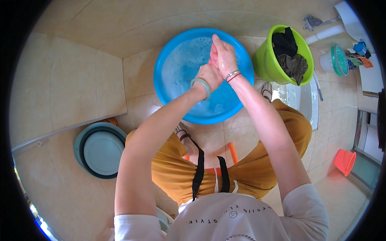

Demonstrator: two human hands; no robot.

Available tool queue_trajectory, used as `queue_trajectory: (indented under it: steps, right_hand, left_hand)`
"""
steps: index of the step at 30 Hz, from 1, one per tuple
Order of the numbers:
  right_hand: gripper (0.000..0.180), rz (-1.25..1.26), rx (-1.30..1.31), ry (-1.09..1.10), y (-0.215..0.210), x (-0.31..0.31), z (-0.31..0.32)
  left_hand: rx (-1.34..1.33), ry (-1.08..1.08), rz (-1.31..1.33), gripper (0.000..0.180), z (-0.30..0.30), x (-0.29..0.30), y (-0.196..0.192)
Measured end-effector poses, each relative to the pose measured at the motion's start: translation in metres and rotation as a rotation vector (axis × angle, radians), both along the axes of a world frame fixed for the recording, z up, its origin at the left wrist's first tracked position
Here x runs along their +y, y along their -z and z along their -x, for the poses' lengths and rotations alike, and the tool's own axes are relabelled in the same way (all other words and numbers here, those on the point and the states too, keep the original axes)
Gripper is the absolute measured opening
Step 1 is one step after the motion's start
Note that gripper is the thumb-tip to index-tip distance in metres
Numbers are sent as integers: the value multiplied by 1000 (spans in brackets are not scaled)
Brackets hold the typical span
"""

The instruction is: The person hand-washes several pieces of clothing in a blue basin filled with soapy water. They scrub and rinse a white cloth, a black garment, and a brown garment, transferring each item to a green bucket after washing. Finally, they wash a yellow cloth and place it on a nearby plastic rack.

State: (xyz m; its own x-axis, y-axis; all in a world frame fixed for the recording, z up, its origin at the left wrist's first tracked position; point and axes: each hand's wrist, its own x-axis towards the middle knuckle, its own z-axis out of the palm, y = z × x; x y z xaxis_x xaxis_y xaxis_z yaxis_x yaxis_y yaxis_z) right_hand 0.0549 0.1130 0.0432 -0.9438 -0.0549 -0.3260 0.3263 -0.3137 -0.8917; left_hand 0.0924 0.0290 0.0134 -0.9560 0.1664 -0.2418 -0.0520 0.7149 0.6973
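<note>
Over a large blue basin (158, 76) of cloudy, sudsy water, my two hands meet. My left hand (210, 75), with a pale bangle at the wrist, is closed, its knuckles up and its fingertips tucked against the other hand. My right hand (225, 57) is wet and also closed, one digit pointing up; a silver bangle and a red cord circle that wrist. Whatever the fingers hold, if anything, is hidden between them. No cloth shows in the foamy water.
Right of the basin stands a lime-green bucket (263, 64) holding dark clothes (292, 60). A grey-green collapsible basin (103, 152) lies at left. Farther right are a red bucket (344, 162) and a small white-and-teal pail (333, 62). An orange stool (233, 153) is under me.
</note>
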Motion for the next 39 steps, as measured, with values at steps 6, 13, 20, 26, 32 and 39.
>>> queue_trajectory:
  steps: [6,13,20,26,32,39]
  right_hand:
    - [41,21,-40,94,13,-5,-1]
    - [35,-52,-89,147,37,-19,0]
    - [34,-53,-152,157,67,-8,-4]
    - [33,199,-231,-32,86,-4,-10]
    - [48,456,-152,-264,54,-40,-15]
    - [30,459,24,-608,-15,-186,-45]
  left_hand:
    - [-78,-70,19,34,-2,1,14]
    - [-138,-134,86,39,-7,-4,27]
    - [-240,-186,17,42,-16,6,42]
    - [-318,-260,-297,34,-15,-6,69]
    - [-520,-539,-1255,41,-20,-82,-10]
    - [-188,-644,-1582,30,-94,-215,-53]
